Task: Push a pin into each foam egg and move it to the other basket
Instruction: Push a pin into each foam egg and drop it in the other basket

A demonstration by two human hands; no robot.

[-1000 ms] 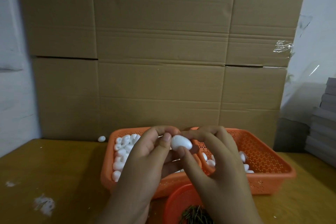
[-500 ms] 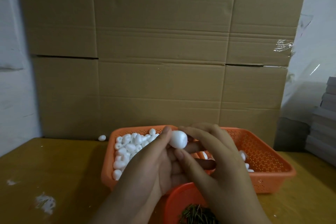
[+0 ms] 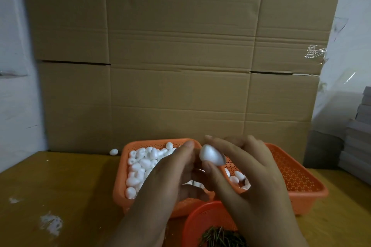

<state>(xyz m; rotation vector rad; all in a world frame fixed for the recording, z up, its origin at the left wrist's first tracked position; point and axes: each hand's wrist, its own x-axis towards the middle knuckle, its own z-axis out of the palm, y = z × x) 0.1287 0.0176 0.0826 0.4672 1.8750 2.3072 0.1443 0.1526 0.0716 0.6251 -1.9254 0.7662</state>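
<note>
The table (image 3: 60, 182) is yellow-brown wood with a few white marks near its left edge. Behind it stands a wall of large cardboard boxes (image 3: 180, 56), and the wall of the room at the far left is white. At the far right there is a stack of grey flat things (image 3: 359, 132), too dim to name, and a piece of clear tape (image 3: 315, 54) shines on the right box.

Two orange plastic baskets with small holes stand side by side at the far part of the table. The left basket (image 3: 125, 152) holds many white foam eggs (image 3: 140, 164). The right basket (image 3: 297, 178) holds only a few eggs (image 3: 236, 177), which lie at its left side. One stray egg (image 3: 113, 152) lies on the table just left of the left basket. Nearer, at the bottom edge, a round orange bowl (image 3: 198, 218) holds a heap of dark thin pins (image 3: 220, 238).

The foam egg (image 3: 211, 155) in work is white, smooth and matt, with its narrow end pointing to the lower right. It is in the air above the place where the two baskets meet. The right hand (image 3: 251, 182) pinches it between thumb and curled fingers. The left hand (image 3: 166, 178) is just beside it, with the thumb raised near the egg; its fingers are curled, but I cannot tell if they hold a pin
</note>
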